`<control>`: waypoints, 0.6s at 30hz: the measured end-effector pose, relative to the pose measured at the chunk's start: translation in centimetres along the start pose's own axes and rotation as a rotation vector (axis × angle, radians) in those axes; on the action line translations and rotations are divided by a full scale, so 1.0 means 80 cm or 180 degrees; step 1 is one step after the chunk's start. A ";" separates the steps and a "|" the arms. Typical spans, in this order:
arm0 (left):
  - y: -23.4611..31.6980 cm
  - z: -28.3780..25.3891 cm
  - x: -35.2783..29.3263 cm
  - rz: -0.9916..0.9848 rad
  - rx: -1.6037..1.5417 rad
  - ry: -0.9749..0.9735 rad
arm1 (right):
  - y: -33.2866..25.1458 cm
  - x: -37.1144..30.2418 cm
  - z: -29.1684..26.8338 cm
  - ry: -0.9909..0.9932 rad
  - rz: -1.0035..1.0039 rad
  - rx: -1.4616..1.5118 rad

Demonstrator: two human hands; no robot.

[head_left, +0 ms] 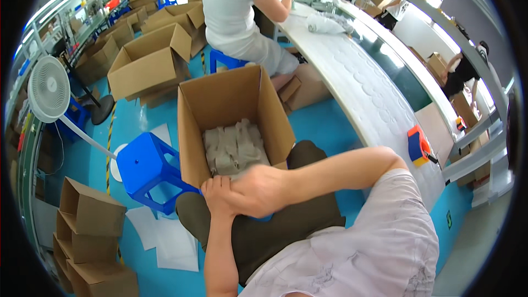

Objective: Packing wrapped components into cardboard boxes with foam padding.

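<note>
An open cardboard box [190, 126] stands before my knees, with several pale, wrapped pieces [234, 146] packed together at its bottom. At the box's near left corner, my left hand [219, 195] is closed, its fingers curled over the rim. My right hand [258, 190] reaches across from the right and lies against my left hand, partly covering it. Motion smears the right hand's edge and its fingers are hidden, so whether it holds anything cannot be made out.
A blue stool [140, 159] stands left of the box, near a white fan [49, 88]. Stacked cartons [93, 214] and white sheets [176, 245] lie at lower left. On the right, a long worktable [366, 93] bears a tape dispenser [418, 146]. A co-worker [234, 16] sits ahead.
</note>
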State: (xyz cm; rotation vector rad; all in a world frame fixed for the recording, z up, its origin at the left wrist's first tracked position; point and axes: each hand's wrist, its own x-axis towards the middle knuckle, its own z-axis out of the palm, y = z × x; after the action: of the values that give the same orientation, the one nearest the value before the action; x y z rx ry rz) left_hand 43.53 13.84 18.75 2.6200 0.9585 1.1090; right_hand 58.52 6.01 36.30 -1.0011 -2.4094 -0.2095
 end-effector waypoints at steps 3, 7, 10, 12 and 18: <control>0.015 -0.019 0.015 -0.0036 0.0076 -0.0009 | 0.009 -0.067 -0.017 -0.0464 -0.0580 0.0463; 0.024 -0.014 0.030 -0.0280 0.0423 -0.0168 | 0.044 -0.142 -0.012 -0.1000 -0.0545 0.0627; 0.028 -0.002 0.055 -0.0569 0.0763 -0.0937 | 0.073 -0.161 -0.027 -0.0580 -0.0497 0.0578; 0.033 0.008 0.071 -0.1049 0.0739 -0.1397 | 0.106 -0.157 -0.053 -0.0028 -0.0544 0.0302; 0.048 0.024 0.085 -0.0961 0.0864 -0.1109 | 0.313 -0.210 -0.121 0.1723 0.1748 0.0478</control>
State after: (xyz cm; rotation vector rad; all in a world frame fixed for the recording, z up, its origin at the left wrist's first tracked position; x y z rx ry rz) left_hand 50.35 15.17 22.84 2.6178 1.4359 0.4612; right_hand 89.84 10.41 34.54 -1.2934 -1.5809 -0.0827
